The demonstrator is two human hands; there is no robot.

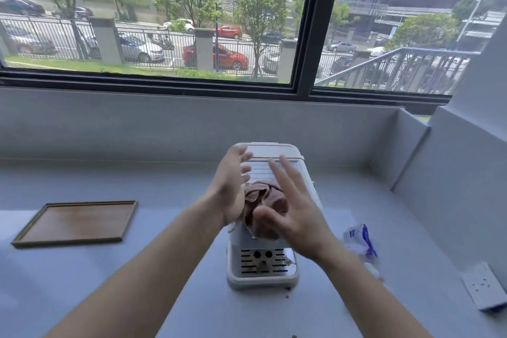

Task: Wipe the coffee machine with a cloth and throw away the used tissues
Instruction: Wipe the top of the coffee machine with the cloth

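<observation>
A white coffee machine (271, 153) stands on the grey counter, its slotted drip tray (262, 261) facing me. A crumpled brown cloth (264, 197) lies bunched on top of the machine. My left hand (231, 186) is at the cloth's left side with fingers straight and spread. My right hand (293, 208) is at the cloth's right side, fingers extended, thumb across the cloth's front. Both palms face each other with the cloth between them. A blue and white tissue packet (359, 239) lies blurred on the counter to the machine's right, partly behind my right forearm.
A wooden tray (79, 222) lies flat on the counter (178, 296) at the left. A white socket plate (484, 285) sits at the right edge. A low grey wall runs behind the machine under a large window; a wall step rises at the right.
</observation>
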